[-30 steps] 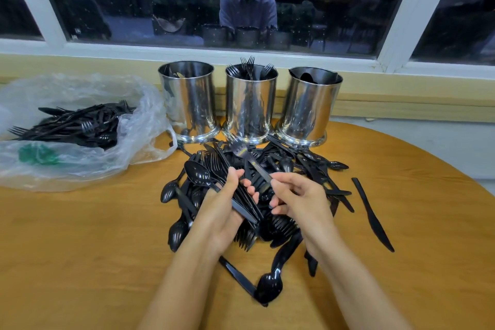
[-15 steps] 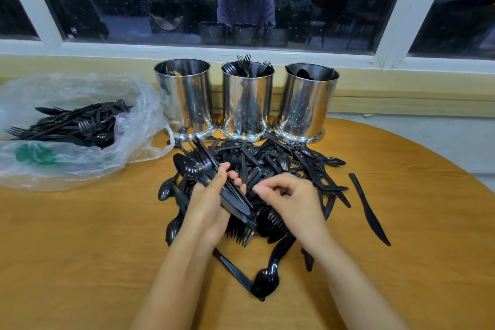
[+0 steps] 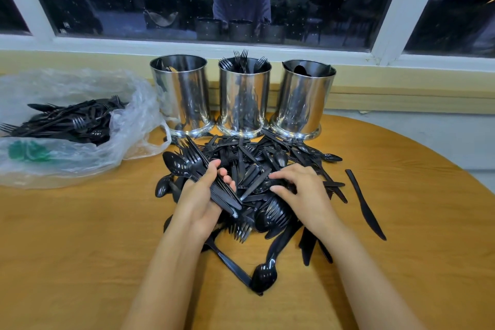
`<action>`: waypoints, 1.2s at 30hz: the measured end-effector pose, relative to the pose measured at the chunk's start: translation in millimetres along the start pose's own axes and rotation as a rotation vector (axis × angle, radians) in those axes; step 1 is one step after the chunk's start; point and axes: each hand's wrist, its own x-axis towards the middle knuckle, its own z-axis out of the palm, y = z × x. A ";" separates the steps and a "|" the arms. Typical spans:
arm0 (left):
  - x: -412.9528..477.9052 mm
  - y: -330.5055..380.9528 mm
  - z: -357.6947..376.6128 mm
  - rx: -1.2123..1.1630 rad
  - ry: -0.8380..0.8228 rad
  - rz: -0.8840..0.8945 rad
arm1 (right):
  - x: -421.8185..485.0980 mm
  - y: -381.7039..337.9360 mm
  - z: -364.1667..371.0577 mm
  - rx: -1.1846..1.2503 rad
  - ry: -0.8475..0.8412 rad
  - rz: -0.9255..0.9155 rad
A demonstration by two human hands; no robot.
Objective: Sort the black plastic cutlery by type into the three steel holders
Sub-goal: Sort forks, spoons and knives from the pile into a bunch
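Left hand [image 3: 199,197] curls round a bundle [image 3: 193,165] — likely saving trips to the holders [image 3: 244,99] (forks fill the middle one); right hand [image 3: 304,191] digs bent-fingered into the pile [image 3: 257,158], pinch unclear.

We cannot tell whether the right hand [image 3: 302,190] pinches anything — its fingers [image 3: 284,175] curl down into the cutlery pile [image 3: 257,166]. Inside the left holder [image 3: 182,94] we see only dark tips, too small to name. The plastic bag [image 3: 80,161] is cut off by the left edge.
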 end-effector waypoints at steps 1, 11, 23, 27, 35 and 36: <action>-0.1 -0.4 0.2 0.003 0.001 -0.001 | 0.4 -1.3 2.1 -0.034 -0.022 -0.016; 0.4 -1.2 -0.4 0.008 0.012 -0.020 | 5.0 -2.7 2.1 -0.098 0.100 -0.084; -0.1 -2.7 0.8 0.039 0.013 -0.021 | 9.8 -11.9 12.8 0.094 0.119 0.132; 0.3 -2.3 0.1 0.038 0.007 -0.026 | 18.3 -7.2 -3.2 0.462 0.302 0.208; 0.0 -2.7 -0.3 0.040 -0.014 -0.052 | 33.5 -11.4 -45.0 0.761 0.582 0.190; -0.2 -2.5 -0.3 0.039 -0.018 -0.056 | 34.5 -13.9 -48.5 0.775 0.577 0.181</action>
